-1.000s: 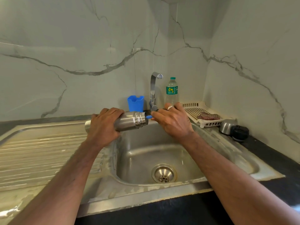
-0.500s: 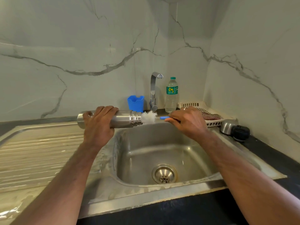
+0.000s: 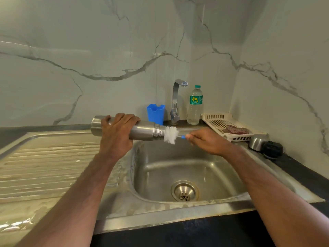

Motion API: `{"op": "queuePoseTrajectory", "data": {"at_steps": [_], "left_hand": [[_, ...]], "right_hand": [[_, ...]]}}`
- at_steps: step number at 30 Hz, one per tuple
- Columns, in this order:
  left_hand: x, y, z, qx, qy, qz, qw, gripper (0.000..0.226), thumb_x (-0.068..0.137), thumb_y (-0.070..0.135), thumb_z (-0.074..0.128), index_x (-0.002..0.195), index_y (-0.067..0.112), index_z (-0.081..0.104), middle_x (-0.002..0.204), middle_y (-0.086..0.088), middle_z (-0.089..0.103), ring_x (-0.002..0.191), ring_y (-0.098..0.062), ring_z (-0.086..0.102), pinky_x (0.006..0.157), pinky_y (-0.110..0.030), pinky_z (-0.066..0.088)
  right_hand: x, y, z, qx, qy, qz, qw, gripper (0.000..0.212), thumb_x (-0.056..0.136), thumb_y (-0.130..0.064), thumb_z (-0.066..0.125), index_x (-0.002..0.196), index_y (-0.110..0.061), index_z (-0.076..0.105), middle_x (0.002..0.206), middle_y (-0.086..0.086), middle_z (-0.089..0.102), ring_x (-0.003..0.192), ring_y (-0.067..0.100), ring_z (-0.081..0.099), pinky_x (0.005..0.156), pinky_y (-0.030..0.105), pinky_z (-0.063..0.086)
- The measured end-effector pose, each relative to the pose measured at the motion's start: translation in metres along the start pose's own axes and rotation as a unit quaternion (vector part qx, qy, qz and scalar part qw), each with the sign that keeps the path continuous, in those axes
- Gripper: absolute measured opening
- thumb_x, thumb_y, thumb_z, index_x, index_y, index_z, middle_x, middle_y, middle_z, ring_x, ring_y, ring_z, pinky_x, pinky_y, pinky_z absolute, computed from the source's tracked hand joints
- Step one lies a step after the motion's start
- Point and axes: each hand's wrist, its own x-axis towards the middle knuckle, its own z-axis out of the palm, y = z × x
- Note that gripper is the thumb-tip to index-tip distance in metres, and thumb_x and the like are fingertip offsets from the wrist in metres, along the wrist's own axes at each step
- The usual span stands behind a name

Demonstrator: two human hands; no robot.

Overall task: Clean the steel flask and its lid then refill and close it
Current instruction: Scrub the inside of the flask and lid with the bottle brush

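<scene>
Over the sink basin (image 3: pixel 187 168), left hand (image 3: pixel 115 134) grips a steel flask (image 3: pixel 142 133), fingers curled over the top of its brushed cylindrical body. Flask lies horizontal, base pointing left above the ribbed drainboard (image 3: pixel 44 163), threaded shiny neck pointing right. Right hand (image 3: pixel 208 140) pinches the thin blue handle of a bottle brush (image 3: pixel 170 134); its fluffy white bristle head sits right at the flask mouth, touching the rim. Whether any bristles are inside cannot be told.

Sink is stainless steel, rounded-rectangular bowl with a round drain strainer (image 3: pixel 184 190) at the near middle; surface looks dull and streaked. Dark tabletop (image 3: pixel 302 175) runs round the sink.

Far side: curved chrome tap (image 3: pixel 176 100) behind the basin, a blue plastic cup-like holder (image 3: pixel 155 113) just left of it, a clear plastic water bottle (image 3: pixel 195 106) with green cap and green label just right of it. Far right: a white slotted plastic tray (image 3: pixel 220 122) with a reddish-brown scrub pad (image 3: pixel 235 130) lying in it. Near the tray on the tabletop, a domed steel cap (image 3: pixel 256 142) and, touching it on the right, a black ridged round stopper (image 3: pixel 272 148).

Walls are pale marble-look slabs with grey veins.
</scene>
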Motion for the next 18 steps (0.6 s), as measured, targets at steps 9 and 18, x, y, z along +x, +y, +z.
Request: {"op": "queuePoseTrajectory", "data": {"at_steps": [9,18], "left_hand": [[0.004,0.006,0.003,0.013,0.012,0.018,1.0,0.07,0.059,0.006,0.08,0.123,0.026,0.061,0.125,0.008,0.061,0.118,-0.022,0.055,0.098,-0.058,0.03],[-0.004,-0.022,-0.009,-0.098,-0.056,-0.047,0.992,0.079,0.053,0.012,0.09,0.125,0.029,0.062,0.122,0.01,0.063,0.112,-0.021,0.054,0.088,-0.048,0.036]], "right_hand": [[-0.015,0.003,-0.012,-0.061,0.084,0.003,0.995,0.042,0.1,-0.053,0.051,0.076,-0.021,0.065,0.063,-0.008,0.055,0.058,0.011,0.047,0.055,0.027,0.03],[0.004,-0.002,-0.013,-0.374,0.306,-0.204,0.851,0.033,0.104,-0.044,0.05,0.092,-0.02,0.069,0.076,-0.004,0.067,0.061,0.021,0.052,0.063,0.031,0.028]]}}
